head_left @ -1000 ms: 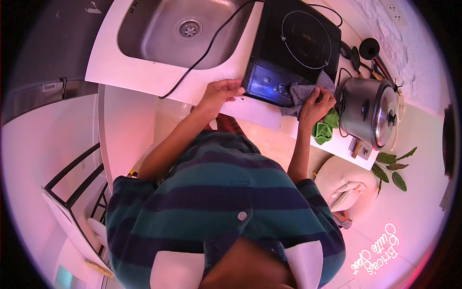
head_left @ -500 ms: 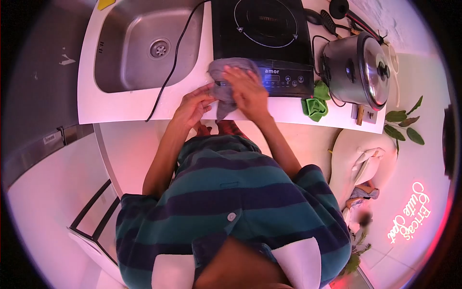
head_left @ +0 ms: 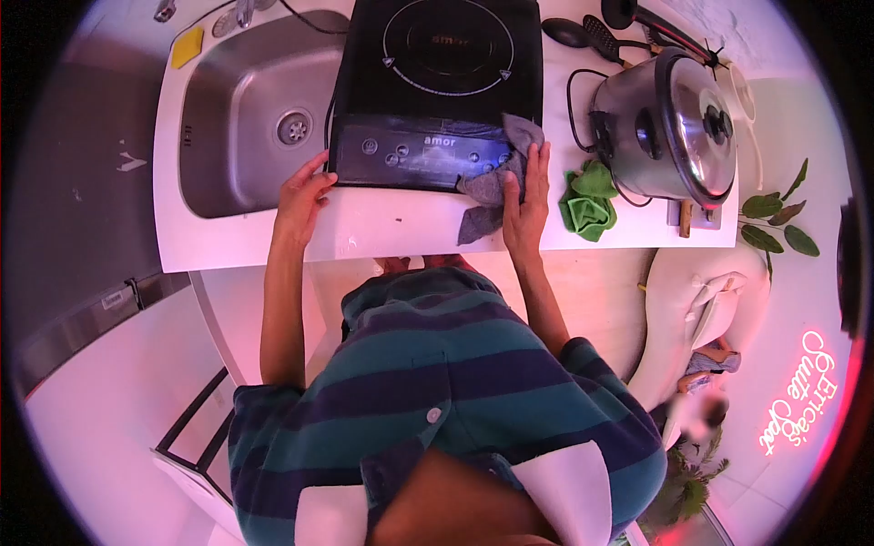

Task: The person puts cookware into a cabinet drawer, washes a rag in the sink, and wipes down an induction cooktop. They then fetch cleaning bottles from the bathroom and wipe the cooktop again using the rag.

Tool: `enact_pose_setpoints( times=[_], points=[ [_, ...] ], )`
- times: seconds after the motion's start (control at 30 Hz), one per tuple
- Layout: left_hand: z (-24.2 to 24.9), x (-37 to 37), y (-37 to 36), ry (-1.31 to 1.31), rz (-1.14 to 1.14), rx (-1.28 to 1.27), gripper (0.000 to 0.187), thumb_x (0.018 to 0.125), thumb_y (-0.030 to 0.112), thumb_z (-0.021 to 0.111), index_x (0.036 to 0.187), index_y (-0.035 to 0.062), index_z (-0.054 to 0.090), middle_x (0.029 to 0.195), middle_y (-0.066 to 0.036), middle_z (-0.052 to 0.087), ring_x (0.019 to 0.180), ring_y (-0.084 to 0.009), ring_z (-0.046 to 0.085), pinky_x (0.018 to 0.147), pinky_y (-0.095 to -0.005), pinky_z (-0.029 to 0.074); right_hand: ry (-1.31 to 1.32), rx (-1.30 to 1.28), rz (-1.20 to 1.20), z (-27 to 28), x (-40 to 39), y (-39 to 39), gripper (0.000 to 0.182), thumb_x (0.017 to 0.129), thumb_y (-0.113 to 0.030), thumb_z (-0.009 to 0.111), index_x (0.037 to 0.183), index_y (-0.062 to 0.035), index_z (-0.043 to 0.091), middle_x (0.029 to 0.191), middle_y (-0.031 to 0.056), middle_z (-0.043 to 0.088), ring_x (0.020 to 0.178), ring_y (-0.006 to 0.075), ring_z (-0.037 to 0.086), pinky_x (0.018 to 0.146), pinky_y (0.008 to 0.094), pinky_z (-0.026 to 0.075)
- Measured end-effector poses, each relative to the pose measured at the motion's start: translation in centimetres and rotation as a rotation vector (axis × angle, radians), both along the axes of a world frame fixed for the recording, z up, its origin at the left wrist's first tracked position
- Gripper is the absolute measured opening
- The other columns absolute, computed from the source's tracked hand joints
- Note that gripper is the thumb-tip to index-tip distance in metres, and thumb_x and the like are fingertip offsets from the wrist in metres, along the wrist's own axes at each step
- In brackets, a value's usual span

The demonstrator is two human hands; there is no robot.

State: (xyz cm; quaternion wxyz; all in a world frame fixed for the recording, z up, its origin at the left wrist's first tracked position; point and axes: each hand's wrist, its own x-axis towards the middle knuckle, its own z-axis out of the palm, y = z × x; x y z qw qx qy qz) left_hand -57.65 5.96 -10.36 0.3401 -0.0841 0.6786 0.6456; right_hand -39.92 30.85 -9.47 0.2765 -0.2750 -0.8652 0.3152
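Note:
The black induction cooktop (head_left: 437,91) lies on the white counter, its control panel facing me. At its front left corner is my left hand (head_left: 305,198), with thumb and fingers pinched on the edge. My right hand (head_left: 526,205) is at the front right corner, fingers stretched out along the side. Between that hand and the panel is a bunched grey cloth (head_left: 492,187), one part lying over the right end of the panel and another hanging toward the counter's front.
A steel sink (head_left: 246,118) is at left, with a yellow sponge (head_left: 187,47) behind it. Right of the cooktop are a green cloth (head_left: 589,202), a lidded cooker (head_left: 660,127) and black utensils (head_left: 601,38). A person (head_left: 706,391) sits on a pale couch (head_left: 701,300).
The cooktop has shifted left and turned slightly toward the sink. My left hand has moved left to its corner; my right hand and the grey cloth have moved right, uncovering most of the panel.

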Motion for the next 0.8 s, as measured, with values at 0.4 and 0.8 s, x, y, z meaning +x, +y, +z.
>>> enact_pose_setpoints(
  times=[0.4,0.8],
  points=[
    [2.0,-3.5,5.9,0.355,-0.305,-0.120,0.064,0.078,0.021,0.064,0.132,0.0047,0.032,0.115,-0.006,0.052,0.101,-0.0117,0.047,0.089,-0.0239,0.036,-0.069,0.065,0.108,0.0,-5.6,6.9,0.039,0.088,-0.011,0.041,0.127,-0.0057,0.038,0.136,0.0175,0.029,0.121,0.0364,0.033,0.097,0.0377,0.031],
    [0.3,-3.4,5.4,0.477,-0.259,-0.081,0.070,0.076,0.030,0.066,0.133,0.0106,0.030,0.096,-0.007,0.058,0.082,-0.0113,0.049,0.079,-0.0237,0.039,-0.063,0.166,0.228,-3.6,-29.7,21.8,0.043,0.089,-0.030,0.037,0.125,-0.0076,0.039,0.132,0.0184,0.033,0.118,0.0369,0.034,0.095,0.0398,0.033]
  ],
)
